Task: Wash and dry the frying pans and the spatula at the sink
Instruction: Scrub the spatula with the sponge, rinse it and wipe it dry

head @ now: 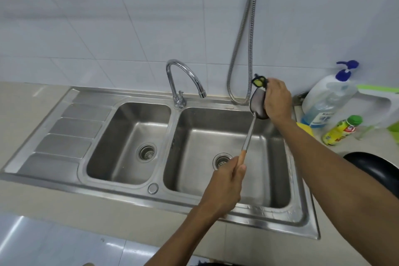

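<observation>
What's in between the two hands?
The thin metal shaft of the spatula, seen in the head view. The left hand grips its wooden handle, the right hand holds a scrubber against its blade, above the right basin.

Counter [43, 198] holds sink [121, 93], pump bottle [323, 101], yellow bottle [340, 130], black pan [371, 168].

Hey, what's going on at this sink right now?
A person stands at a double sink. Their left hand grips the spatula by its wooden handle over the right basin. The right hand holds a yellow and dark scrubber against its blade. No water shows at the tap. A black frying pan sits on the counter to the right.
</observation>
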Demonstrator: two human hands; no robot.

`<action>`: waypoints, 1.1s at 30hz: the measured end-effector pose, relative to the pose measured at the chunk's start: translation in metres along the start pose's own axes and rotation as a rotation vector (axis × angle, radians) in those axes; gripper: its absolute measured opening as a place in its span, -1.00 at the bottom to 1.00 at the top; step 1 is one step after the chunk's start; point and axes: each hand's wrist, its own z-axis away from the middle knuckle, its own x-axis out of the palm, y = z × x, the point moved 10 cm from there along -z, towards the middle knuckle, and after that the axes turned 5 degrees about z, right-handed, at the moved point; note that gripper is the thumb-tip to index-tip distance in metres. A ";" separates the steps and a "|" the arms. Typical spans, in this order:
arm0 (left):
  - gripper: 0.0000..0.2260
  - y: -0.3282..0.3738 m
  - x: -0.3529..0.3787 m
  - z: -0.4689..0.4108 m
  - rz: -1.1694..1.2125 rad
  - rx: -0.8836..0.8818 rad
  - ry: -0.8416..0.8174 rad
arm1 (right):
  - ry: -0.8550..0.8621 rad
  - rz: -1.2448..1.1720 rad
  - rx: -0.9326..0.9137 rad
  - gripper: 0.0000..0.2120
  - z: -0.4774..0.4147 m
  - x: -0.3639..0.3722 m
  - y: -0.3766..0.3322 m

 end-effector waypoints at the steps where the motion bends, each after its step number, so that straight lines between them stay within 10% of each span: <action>1: -0.80 0.003 -0.001 -0.004 -0.013 0.014 -0.003 | 0.020 -0.043 0.081 -0.53 -0.002 -0.004 0.009; 10: -0.72 0.011 -0.003 -0.031 -0.020 -0.022 -0.013 | 0.028 -0.125 -0.338 -0.61 0.025 0.014 -0.041; 16: -0.76 0.021 -0.001 -0.037 -0.063 0.066 -0.021 | 0.067 -0.103 0.033 -0.62 -0.021 -0.001 0.005; 23: -0.71 0.003 -0.004 -0.038 0.084 -0.016 -0.021 | -0.042 -0.033 -0.466 -0.52 0.020 0.025 -0.041; 29: -0.88 0.000 -0.015 -0.022 -0.201 0.175 0.193 | 0.017 -0.217 0.286 -0.75 -0.036 -0.011 0.056; 33: -0.84 -0.039 -0.041 -0.041 0.075 -0.043 0.278 | 0.087 -0.365 0.390 -0.73 -0.010 -0.043 0.052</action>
